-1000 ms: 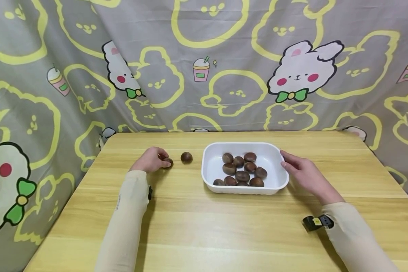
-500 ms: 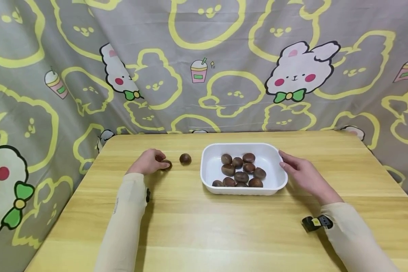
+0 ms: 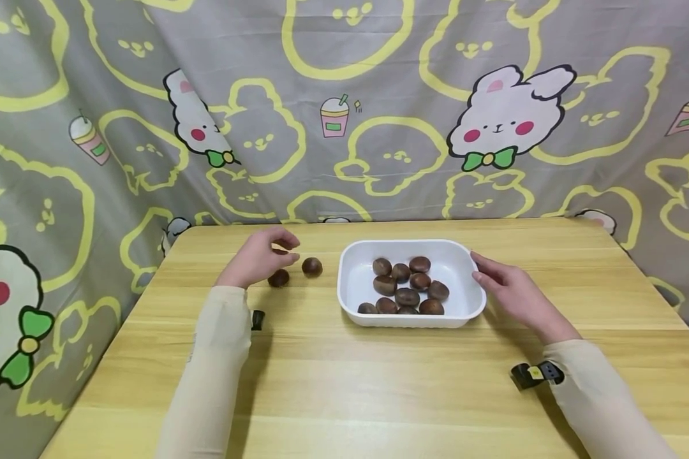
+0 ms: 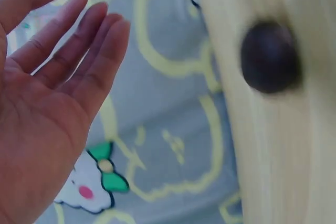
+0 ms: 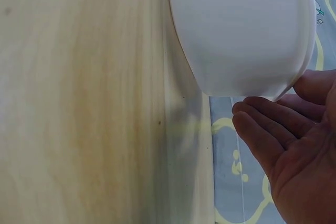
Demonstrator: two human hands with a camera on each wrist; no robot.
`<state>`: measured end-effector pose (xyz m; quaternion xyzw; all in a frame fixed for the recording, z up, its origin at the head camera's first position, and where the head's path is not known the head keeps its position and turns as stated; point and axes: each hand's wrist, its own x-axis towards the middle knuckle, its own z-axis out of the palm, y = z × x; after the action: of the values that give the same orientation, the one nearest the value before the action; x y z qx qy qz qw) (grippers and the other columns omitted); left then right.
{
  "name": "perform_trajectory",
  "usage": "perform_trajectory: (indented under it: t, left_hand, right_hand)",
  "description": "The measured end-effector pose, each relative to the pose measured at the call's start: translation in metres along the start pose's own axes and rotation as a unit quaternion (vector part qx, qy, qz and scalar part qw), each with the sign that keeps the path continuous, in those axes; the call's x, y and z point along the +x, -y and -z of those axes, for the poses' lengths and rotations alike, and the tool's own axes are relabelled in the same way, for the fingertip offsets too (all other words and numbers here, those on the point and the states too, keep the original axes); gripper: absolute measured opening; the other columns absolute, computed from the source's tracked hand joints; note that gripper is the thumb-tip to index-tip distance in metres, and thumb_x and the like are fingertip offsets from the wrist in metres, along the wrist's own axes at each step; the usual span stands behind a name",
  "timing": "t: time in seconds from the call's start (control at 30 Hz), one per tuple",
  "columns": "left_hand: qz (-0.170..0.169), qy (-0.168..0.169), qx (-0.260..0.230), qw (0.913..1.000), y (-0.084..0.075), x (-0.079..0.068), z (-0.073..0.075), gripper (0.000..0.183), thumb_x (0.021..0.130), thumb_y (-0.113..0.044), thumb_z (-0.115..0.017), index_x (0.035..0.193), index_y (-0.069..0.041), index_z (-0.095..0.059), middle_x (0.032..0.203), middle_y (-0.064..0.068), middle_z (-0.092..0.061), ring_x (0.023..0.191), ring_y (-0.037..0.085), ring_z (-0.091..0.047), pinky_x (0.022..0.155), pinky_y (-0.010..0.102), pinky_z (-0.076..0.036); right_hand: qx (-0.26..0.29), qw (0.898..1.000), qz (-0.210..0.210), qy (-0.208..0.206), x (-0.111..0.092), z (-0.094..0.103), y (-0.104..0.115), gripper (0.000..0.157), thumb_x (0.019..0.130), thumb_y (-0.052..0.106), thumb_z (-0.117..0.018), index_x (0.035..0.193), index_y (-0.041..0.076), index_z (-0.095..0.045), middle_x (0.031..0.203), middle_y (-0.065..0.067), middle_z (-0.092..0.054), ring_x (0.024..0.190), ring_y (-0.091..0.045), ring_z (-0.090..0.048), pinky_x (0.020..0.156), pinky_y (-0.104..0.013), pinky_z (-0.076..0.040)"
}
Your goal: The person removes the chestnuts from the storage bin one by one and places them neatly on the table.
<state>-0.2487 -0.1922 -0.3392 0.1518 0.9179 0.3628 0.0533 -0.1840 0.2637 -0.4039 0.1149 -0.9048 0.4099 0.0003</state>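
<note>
Two chestnuts lie loose on the worktop (image 3: 344, 389) to the left of the tray, near each other but not touching: the left chestnut (image 3: 278, 278) is just below the left hand (image 3: 259, 257), and the right chestnut (image 3: 312, 267) sits between that hand and the tray. Left hand: I read it as raised and holding nothing, thumb apart, fingers (image 4: 71, 51) loosely extended; the left wrist view shows both loose nuts clear of it, one cut off by the upper edge.

White tray (image 3: 465, 245): flat on the worktop. I count eleven chestnuts (image 3: 407, 297) inside, gathered around the middle and front, the nearest partly hidden by the front wall. Right hand (image 3: 508, 288): at the tray's right end, thumb at the rim, fingers nearly straight beside the end wall. I cannot tell whether they pinch it.

Further out, I note pale sleeves (image 3: 207, 370), a black wrist device (image 3: 536, 376) at the right cuff, and a grey curtain (image 3: 402, 95) printed with yellow outlines and white rabbits.
</note>
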Motion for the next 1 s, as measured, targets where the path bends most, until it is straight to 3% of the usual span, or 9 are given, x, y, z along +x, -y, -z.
perform_trajectory:
  t: [0.3, 0.5, 0.67, 0.83, 1.0]
  left_hand:
    - [-0.070, 0.046, -0.062, 0.9945, -0.045, 0.006, -0.021, 0.022, 0.086, -0.008, -0.077, 0.106, -0.006, -0.069, 0.108, 0.008, -0.064, 0.103, 0.027, -0.062, 0.086, 0.038, -0.052]
    - [-0.119, 0.086, -0.079, 0.9860, -0.058, 0.015, -0.051, 0.025, 0.084, -0.003, -0.076, 0.107, -0.001, -0.067, 0.107, 0.010, -0.064, 0.104, 0.025, -0.060, 0.091, 0.034, -0.050]
    - [-0.139, 0.106, -0.083, 0.9811, -0.065, 0.026, -0.076, 0.026, 0.084, -0.002, -0.075, 0.108, 0.002, -0.066, 0.107, 0.011, -0.063, 0.106, 0.030, -0.060, 0.093, 0.033, -0.050]
    - [-0.134, 0.118, -0.045, 0.9828, -0.070, 0.035, -0.097, 0.029, 0.084, -0.006, -0.077, 0.110, 0.002, -0.066, 0.111, 0.014, -0.064, 0.108, 0.029, -0.059, 0.094, 0.035, -0.048]
    - [-0.130, 0.120, 0.003, 0.9843, -0.072, 0.042, -0.115, 0.028, 0.081, -0.010, -0.081, 0.105, 0.000, -0.069, 0.103, 0.011, -0.067, 0.100, 0.026, -0.061, 0.086, 0.028, -0.047]
  right_hand:
    - [0.007, 1.000, -0.005, 0.001, 0.000, -0.001, 0.000, 0.052, 0.106, 0.026, -0.048, 0.148, -0.002, -0.038, 0.145, -0.026, -0.041, 0.129, -0.044, -0.043, 0.102, -0.056, -0.036]
    - [0.008, 1.000, -0.010, 0.008, 0.001, -0.001, 0.001, 0.052, 0.106, 0.028, -0.047, 0.148, -0.001, -0.037, 0.145, -0.027, -0.040, 0.129, -0.046, -0.042, 0.102, -0.057, -0.036]
    - [0.013, 1.000, -0.013, 0.007, 0.001, 0.001, 0.001, 0.053, 0.105, 0.028, -0.047, 0.148, -0.002, -0.037, 0.146, -0.026, -0.039, 0.129, -0.046, -0.042, 0.102, -0.057, -0.036]
    - [0.009, 1.000, -0.011, 0.004, 0.002, 0.001, 0.001, 0.052, 0.105, 0.027, -0.048, 0.148, -0.001, -0.038, 0.145, -0.026, -0.040, 0.128, -0.046, -0.043, 0.102, -0.057, -0.036]
    - [0.010, 1.000, -0.015, 0.010, -0.001, 0.000, 0.001, 0.053, 0.105, 0.028, -0.048, 0.148, -0.001, -0.037, 0.146, -0.025, -0.040, 0.130, -0.045, -0.042, 0.103, -0.056, -0.035]
